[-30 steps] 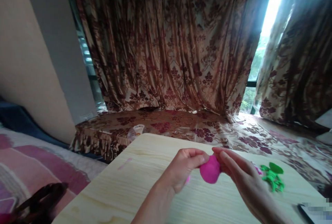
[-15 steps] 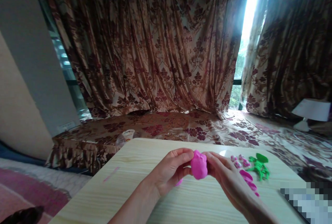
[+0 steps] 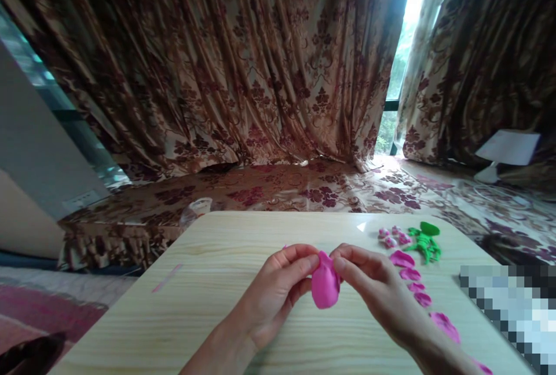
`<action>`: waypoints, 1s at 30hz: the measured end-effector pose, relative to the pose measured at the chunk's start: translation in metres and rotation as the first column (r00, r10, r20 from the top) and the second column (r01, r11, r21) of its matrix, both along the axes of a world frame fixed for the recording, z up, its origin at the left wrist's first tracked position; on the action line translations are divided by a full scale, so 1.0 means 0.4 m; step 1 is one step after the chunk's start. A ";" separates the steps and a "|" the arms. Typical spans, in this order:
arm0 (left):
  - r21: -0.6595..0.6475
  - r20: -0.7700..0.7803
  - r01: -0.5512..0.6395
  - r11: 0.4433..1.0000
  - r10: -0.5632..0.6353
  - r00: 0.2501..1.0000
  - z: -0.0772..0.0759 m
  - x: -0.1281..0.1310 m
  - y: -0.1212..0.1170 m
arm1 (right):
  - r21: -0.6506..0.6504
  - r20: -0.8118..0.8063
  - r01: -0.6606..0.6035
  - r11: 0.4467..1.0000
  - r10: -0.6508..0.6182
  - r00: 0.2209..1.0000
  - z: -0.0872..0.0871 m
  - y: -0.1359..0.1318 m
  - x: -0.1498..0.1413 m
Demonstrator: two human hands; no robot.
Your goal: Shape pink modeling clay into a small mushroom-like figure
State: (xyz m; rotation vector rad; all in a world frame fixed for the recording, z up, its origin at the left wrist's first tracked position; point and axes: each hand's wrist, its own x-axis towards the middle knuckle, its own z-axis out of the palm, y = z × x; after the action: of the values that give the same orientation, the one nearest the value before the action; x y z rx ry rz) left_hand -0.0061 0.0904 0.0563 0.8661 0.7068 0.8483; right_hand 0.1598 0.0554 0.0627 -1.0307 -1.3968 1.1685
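Pink clay [image 3: 325, 291], seemingly soft, was gripped near its top by left hand [image 3: 278, 279] and right hand [image 3: 374, 275], inside the table's [image 3: 208, 282] far edge. Light pinching there was judged safest.

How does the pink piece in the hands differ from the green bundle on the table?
The pink piece is held between the left hand and the right hand, while the green bundle lies on the table.
The pink piece is rounded with a narrower top, while the green bundle has thin, branching strands and a flat, darker part.
Both stand out brightly against the pale table.
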 end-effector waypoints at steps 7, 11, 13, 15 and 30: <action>0.215 -0.136 0.178 0.960 -0.151 0.979 0.017 -0.014 -0.006 | -0.023 0.069 0.068 0.997 -0.067 0.995 0.005 -0.007 -0.008; 0.214 -0.196 0.254 0.943 -0.213 0.957 0.016 -0.019 -0.010 | -0.050 0.088 0.058 0.997 -0.054 0.995 0.005 -0.012 -0.014; 0.186 -0.171 0.251 0.950 -0.220 0.960 0.014 -0.021 -0.009 | -0.038 0.066 0.050 0.998 -0.047 0.997 0.005 -0.011 -0.012; 0.161 -0.135 0.235 0.959 -0.215 0.967 0.012 -0.022 -0.006 | -0.027 0.059 0.046 0.999 -0.045 0.997 0.003 -0.009 -0.008; 0.243 -0.170 0.240 0.940 -0.202 0.964 0.008 -0.017 -0.004 | 0.016 0.154 0.013 1.000 -0.015 0.988 -0.003 -0.011 0.007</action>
State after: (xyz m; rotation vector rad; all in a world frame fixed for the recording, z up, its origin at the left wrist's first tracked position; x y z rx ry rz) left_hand -0.0129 0.0889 0.0597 1.2314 0.6143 0.6898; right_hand 0.1627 0.0511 0.0614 -1.1379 -1.5137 1.0849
